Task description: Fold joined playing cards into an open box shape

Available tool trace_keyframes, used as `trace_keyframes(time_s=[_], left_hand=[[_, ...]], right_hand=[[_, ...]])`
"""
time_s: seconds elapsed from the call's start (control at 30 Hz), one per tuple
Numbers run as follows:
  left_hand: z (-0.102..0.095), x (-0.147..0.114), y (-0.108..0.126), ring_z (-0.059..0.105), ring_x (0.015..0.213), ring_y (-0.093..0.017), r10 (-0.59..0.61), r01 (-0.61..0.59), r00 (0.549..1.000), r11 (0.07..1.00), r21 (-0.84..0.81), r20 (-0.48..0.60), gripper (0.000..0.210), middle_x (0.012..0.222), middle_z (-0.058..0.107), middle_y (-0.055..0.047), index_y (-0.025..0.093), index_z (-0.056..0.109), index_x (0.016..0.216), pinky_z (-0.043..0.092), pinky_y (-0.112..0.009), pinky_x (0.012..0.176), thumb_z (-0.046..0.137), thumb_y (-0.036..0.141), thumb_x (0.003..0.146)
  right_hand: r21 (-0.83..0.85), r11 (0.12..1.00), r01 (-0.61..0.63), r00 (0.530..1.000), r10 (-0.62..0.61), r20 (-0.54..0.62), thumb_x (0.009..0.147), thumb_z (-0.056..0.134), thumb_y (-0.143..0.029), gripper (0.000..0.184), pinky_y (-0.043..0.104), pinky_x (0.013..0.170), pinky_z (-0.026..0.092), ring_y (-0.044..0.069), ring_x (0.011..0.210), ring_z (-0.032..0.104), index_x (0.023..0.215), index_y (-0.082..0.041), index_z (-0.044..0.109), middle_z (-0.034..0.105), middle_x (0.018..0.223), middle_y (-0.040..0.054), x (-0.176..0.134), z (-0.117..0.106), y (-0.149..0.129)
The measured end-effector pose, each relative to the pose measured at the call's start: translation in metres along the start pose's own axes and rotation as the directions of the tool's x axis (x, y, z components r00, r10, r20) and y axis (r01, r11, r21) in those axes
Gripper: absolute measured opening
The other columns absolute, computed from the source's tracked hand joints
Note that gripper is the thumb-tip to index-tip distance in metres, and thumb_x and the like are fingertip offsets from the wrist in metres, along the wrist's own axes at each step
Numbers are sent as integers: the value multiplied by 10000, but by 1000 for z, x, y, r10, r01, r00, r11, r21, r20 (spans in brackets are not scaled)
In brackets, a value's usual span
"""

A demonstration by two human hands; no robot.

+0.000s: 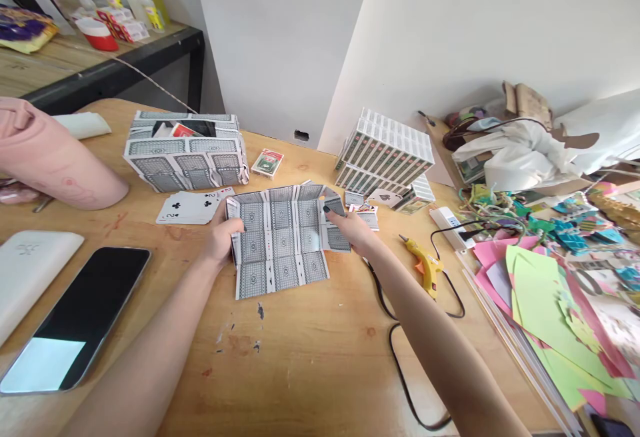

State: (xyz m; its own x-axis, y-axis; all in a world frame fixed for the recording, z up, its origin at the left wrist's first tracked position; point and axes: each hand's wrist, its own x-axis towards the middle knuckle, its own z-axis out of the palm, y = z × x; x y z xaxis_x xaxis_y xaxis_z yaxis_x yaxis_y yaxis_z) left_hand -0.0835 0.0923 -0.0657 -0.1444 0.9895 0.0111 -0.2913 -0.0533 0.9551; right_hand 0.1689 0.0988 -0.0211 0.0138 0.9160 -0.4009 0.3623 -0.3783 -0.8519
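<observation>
Head view: the left hand (pixel 220 240) pinches the left edge of the card panel (pixel 283 230); the right hand (pixel 354 229) grips its folded right flap; the panel sits between them, in front of the card box (pixel 185 154), and whether it touches the table (pixel 320 370) I cannot tell; uneven pulling by the 2 hands could split its seams; a sweep of the right arm (pixel 425 327) might drag the glue gun (pixel 425 267) by its black cord (pixel 397 357); the panel looks thin, grey-patterned, creased into rectangles; the box is blocky, open-topped.

A phone (pixel 83 310) lies on the worktop (pixel 320 370) at eight o'clock, a pink cylinder (pixel 75 157) at nine; green paper sheets (pixel 543 304) overlap at four o'clock.
</observation>
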Motion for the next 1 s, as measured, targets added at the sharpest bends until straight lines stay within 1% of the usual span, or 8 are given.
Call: trace_keyframes(time_s=[0.1,0.27,0.37,0.5,0.63,0.7,0.87,1.0], left_hand=[[0,0,0,442,564,-123,-2,2,1000,1000,5,4,261,621,497,37,183,526,747,336,-227,483,497,110,498],[2,-1,-1,443,572,-125,-8,8,1000,1000,-10,-3,241,629,477,35,184,510,729,331,-232,489,487,116,499],[3,-1,2,433,555,-119,-9,9,1000,1000,-23,-16,197,613,461,35,182,483,677,323,-237,477,477,114,492],[3,-1,7,400,512,-110,-3,3,1000,1000,-23,1,216,578,438,40,182,508,690,301,-240,451,470,106,491],[4,0,9,375,498,-105,-6,5,1000,1000,-22,-30,224,581,444,32,181,515,682,284,-234,438,475,105,475],[5,0,8,372,493,-108,-19,18,998,999,-29,-54,224,580,440,30,185,506,675,288,-235,438,476,111,466],[5,0,6,369,490,-107,-4,3,999,1000,-13,-48,218,567,439,31,191,510,676,289,-232,431,471,122,473],[4,0,6,386,501,-108,-4,2,998,1000,-28,-60,196,566,441,34,186,493,654,286,-230,430,473,118,472]], right_hand=[[109,991,-84,995,78,60,672,628,-487,321,269,596,452,176,654,587,789,-189,644,635,688,21,3,2,5],[145,987,-73,996,80,-37,653,635,-463,360,268,624,470,177,713,598,866,-173,640,637,719,11,4,11,5],[189,978,-90,994,100,-46,662,635,-438,332,270,623,480,177,713,605,853,-167,639,635,700,13,2,14,2],[261,953,-154,987,136,86,651,674,-396,263,282,591,501,168,641,615,770,-165,635,649,694,33,-3,5,-4],[209,964,-164,966,114,232,624,710,-286,202,312,586,545,183,681,631,773,-164,651,673,756,51,-13,-8,-9],[192,966,-171,956,116,268,631,695,-245,183,331,588,566,196,723,636,795,-172,656,675,768,43,-18,-10,-11],[131,987,-90,986,70,153,671,626,-207,148,335,586,585,203,724,645,811,-181,665,670,746,26,-22,-4,-8],[119,991,-67,987,49,152,672,616,-206,142,333,564,582,205,682,647,805,-177,660,663,709,30,-23,-1,-4]])
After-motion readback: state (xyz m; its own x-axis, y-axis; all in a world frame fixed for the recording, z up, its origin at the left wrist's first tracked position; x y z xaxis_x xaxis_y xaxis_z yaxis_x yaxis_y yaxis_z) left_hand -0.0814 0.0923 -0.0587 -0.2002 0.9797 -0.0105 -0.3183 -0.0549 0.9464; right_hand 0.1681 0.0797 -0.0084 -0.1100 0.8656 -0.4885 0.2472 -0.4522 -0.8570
